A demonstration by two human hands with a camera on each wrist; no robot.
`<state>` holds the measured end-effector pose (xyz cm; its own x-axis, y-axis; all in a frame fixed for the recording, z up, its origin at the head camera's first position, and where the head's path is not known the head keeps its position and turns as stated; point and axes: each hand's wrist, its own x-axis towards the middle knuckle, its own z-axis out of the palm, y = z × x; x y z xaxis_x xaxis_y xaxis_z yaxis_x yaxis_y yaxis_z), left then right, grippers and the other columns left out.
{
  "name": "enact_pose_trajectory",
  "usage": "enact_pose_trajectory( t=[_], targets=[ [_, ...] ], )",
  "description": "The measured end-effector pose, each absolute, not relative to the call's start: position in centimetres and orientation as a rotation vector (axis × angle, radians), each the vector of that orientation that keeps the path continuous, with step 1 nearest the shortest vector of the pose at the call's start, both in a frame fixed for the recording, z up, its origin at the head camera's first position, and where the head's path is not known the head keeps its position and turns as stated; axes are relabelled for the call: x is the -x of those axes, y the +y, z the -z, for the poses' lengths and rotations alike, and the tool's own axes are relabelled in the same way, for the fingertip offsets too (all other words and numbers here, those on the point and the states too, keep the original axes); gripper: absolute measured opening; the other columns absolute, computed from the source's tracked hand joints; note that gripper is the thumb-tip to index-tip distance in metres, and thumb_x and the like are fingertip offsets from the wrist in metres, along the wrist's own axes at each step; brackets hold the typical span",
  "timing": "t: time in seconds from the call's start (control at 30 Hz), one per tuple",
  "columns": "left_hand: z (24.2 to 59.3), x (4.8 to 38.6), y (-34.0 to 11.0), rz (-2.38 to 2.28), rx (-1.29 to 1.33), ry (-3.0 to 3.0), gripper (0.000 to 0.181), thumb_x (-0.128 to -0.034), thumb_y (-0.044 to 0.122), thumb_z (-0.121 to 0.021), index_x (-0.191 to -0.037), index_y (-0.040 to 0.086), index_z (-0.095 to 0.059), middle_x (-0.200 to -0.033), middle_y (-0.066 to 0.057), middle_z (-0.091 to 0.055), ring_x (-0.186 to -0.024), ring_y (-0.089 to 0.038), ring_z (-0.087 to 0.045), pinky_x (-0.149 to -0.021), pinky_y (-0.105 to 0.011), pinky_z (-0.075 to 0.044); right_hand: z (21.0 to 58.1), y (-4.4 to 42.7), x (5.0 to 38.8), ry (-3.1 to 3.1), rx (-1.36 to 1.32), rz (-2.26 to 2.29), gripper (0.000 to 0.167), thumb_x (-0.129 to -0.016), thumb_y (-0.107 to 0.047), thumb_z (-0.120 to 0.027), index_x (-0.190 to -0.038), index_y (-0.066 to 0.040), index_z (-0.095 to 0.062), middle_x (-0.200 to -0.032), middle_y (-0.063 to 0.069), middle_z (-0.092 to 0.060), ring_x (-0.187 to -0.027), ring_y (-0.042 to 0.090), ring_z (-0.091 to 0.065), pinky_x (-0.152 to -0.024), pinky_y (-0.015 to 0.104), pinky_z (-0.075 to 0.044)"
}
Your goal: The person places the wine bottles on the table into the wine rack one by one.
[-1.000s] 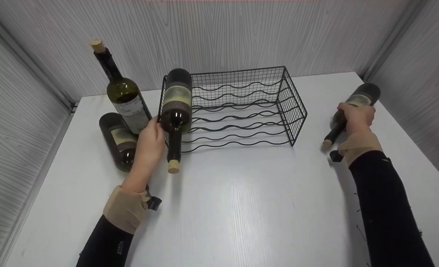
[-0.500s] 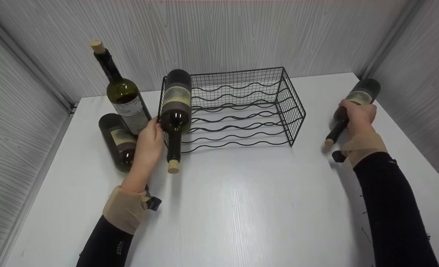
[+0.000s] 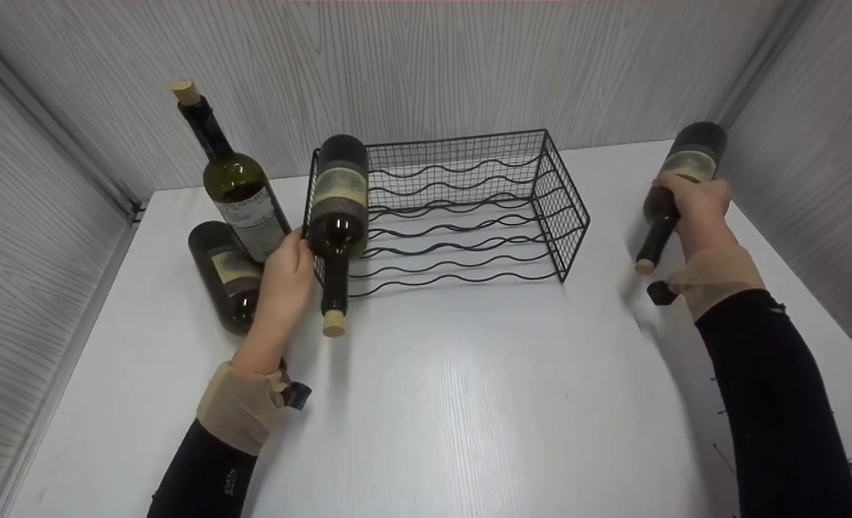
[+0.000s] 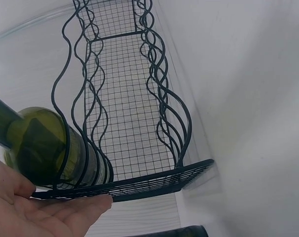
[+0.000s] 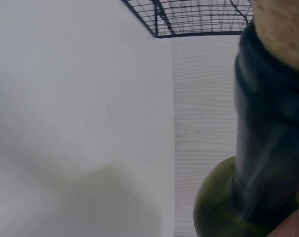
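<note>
My left hand (image 3: 286, 288) pinches the left end panel of a black wire wine rack (image 3: 462, 277), thumb on one side and fingers on the other in the left wrist view. A corked wine bottle (image 3: 340, 194) lies at the rack's left end, its neck towards me; its green shoulder (image 4: 40, 143) shows beside my thumb. At the far right, my right hand (image 3: 699, 205) grips another wine bottle (image 3: 692, 160) around its body. That bottle tilts, with its corked neck pointing down towards me. In the right wrist view its dark neck (image 5: 268, 133) fills the right side.
Left of the rack, one corked bottle (image 3: 246, 201) stands upright. Another bottle (image 3: 228, 273) lies in front of it, partly hidden by my left hand and forearm. Everything is on a white table (image 3: 469, 403) with grey wood-patterned panels (image 3: 426, 65) at the back and sides.
My right hand has raised the bottle and moved it away from me, and its neck has swung to point more directly towards me. My left hand stays on the rack.
</note>
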<state>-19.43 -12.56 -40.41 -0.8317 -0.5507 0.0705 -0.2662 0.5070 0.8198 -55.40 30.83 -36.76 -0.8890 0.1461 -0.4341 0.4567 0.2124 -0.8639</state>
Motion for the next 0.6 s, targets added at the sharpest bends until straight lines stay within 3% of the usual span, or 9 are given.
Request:
enact_pose_trajectory(
  t=[0.2, 0.4, 0.6],
  targets=[
    [40.4, 19.4, -12.6, 1.244, -0.681, -2.43, 0.05, -0.1153, 0.014, -0.027, -0.156, -0.012, -0.04, -0.159, -0.033, -0.046, -0.152, -0.044, -0.044, -0.132, -0.051, -0.032, 35.8, 30.3, 54.7, 2.202, -0.487, 1.818, 0.11, -0.087, -0.028, -0.086, -0.168, -0.019, -0.012, -0.169, 0.001, -0.028, -0.15, 0.015, -0.041, -0.126, 0.023, -0.037],
    [40.3, 19.3, -12.5, 1.26, -0.676, -2.419, 0.049, -0.1152, 0.014, -0.028, -0.156, -0.011, -0.04, -0.16, -0.032, -0.046, -0.153, -0.043, -0.042, -0.132, -0.051, -0.032, 35.2, 29.9, 54.3, 2.204, -0.42, 1.881, 0.106, -0.086, -0.023, -0.085, -0.166, -0.016, -0.017, -0.135, -0.007, -0.043, -0.142, 0.015, -0.044, -0.124, 0.025, -0.04],
    [40.3, 19.1, -12.5, 1.294, -0.679, -2.417, 0.051, -0.1157, 0.016, -0.027, -0.158, -0.011, -0.036, -0.164, -0.031, -0.041, -0.156, -0.042, -0.038, -0.133, -0.05, -0.029, 34.5, 29.3, 53.8, 2.186, -0.38, 1.918, 0.107, -0.087, -0.019, -0.084, -0.168, -0.015, -0.014, -0.144, -0.005, -0.041, -0.144, 0.015, -0.044, -0.124, 0.024, -0.041]
  ],
)
